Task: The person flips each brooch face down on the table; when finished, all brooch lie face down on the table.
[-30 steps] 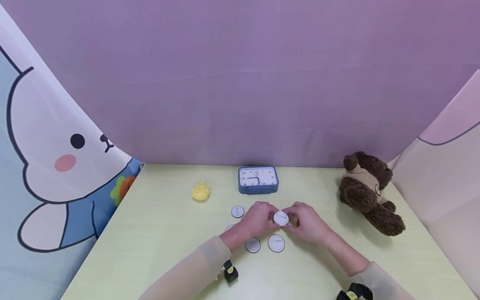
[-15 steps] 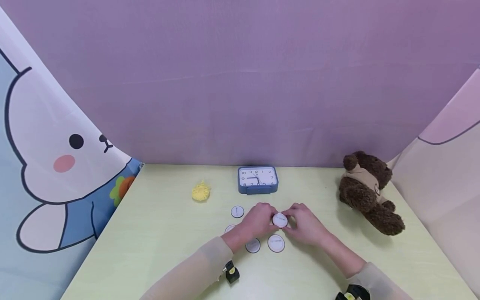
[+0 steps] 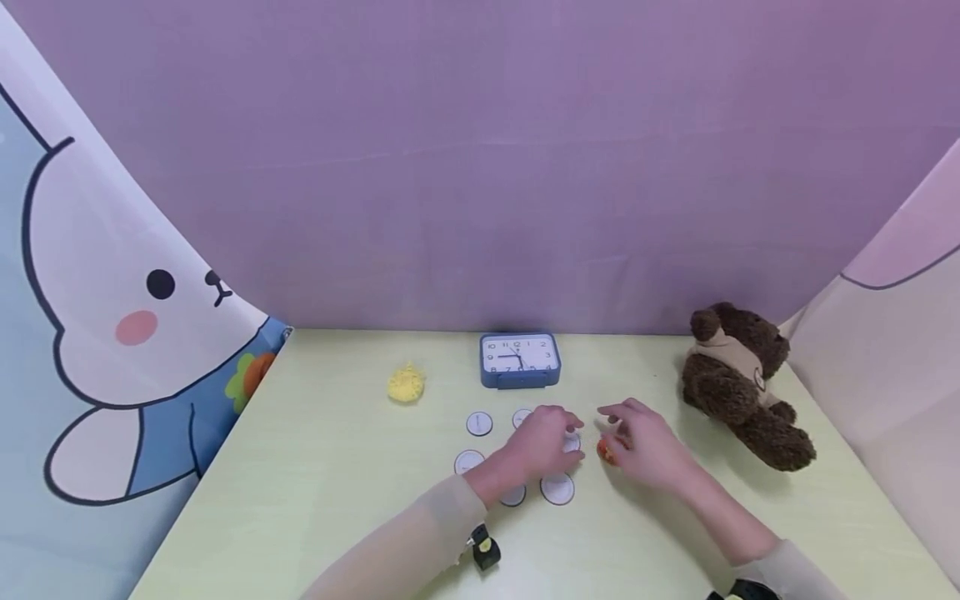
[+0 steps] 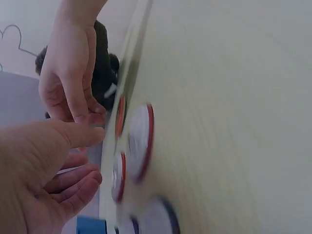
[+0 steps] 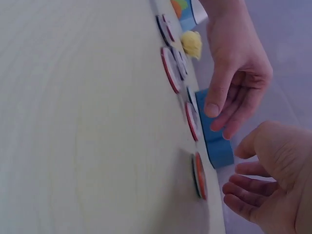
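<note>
My left hand (image 3: 542,442) hovers low over a white round disc (image 3: 572,442) lying on the table, its fingers spread and relaxed around it. To the right, my right hand (image 3: 647,442) reaches over an orange-red disc (image 3: 606,451), with thumb and fingers apart. In the right wrist view that orange disc (image 5: 199,175) lies flat on the table, apart from the right hand (image 5: 273,180). Neither hand holds anything. More white discs lie round the left hand, among them a front disc (image 3: 557,488) and a left disc (image 3: 469,461); the left hand and forearm partly cover some.
Behind the discs stands a blue alarm clock (image 3: 521,360). A small yellow fuzzy ball (image 3: 406,383) sits left of it. At the right, a brown teddy bear (image 3: 738,387) in a beige top lies on the table (image 3: 337,467). A purple cloth (image 3: 480,167) hangs behind.
The white disc that both hands pinched between them now lies on the table, let go. The hands have drawn apart; the right one moved right, over the orange-red disc.
</note>
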Tool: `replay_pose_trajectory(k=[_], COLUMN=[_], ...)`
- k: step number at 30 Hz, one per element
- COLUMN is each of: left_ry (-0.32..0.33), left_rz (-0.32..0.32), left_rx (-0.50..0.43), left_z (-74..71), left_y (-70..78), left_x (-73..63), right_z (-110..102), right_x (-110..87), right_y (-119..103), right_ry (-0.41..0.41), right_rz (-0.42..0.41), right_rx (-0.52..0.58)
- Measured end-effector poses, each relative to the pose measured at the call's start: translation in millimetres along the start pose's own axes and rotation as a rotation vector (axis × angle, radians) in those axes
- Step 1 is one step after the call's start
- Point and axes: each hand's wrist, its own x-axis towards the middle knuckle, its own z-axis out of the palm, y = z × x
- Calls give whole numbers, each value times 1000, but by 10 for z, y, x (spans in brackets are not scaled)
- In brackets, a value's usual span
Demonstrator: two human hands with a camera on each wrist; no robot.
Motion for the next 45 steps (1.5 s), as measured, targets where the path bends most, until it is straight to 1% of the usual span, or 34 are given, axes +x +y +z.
replay_pose_trajectory(k=[2,4,8,14,16,19,23,25,28,30,33,34,38,41,43,45], left_ry=[-6,-15,-26,-3,-2,-16,-32,-27,-6,14,64,82,189,257,285,291], left_rz=[20,24,4,-1,-8,-22,-38,-37,-13,25,76,83,103,119,124,123], left_rx=[11,34,71,134,143,128,129,139,147,172,185,171,112,86,68,25], left_z=[32,65,140,244,259,267,260,255,264,271,241,221,114,44,13,-4], left_y=[82,157,256,283,285,313,362,364,336,318,301,295,279,267,256,242], left_x=[34,60,101,157,175,203,219,213,181,154,88,63,-18,-50,-58,-66], right_z=[-66,-109,-136,-96,-81,-70,-61,-56,-68,-100,-168,-189,-250,-260,-256,-250], right_x=[-43,-88,-167,-232,-233,-229,-218,-216,-217,-220,-213,-207,-186,-182,-180,-178], right_y=[51,97,164,198,199,193,190,196,204,203,189,184,166,159,154,144], right_ry=[15,15,-12,-84,-85,-75,-67,-77,-96,-104,-83,-69,-14,4,5,3], right_rz=[6,-1,-28,-16,-25,-34,-19,3,38,65,73,67,51,68,76,77], right_rx=[11,15,3,4,6,3,5,39,110,168,215,234,297,335,348,370])
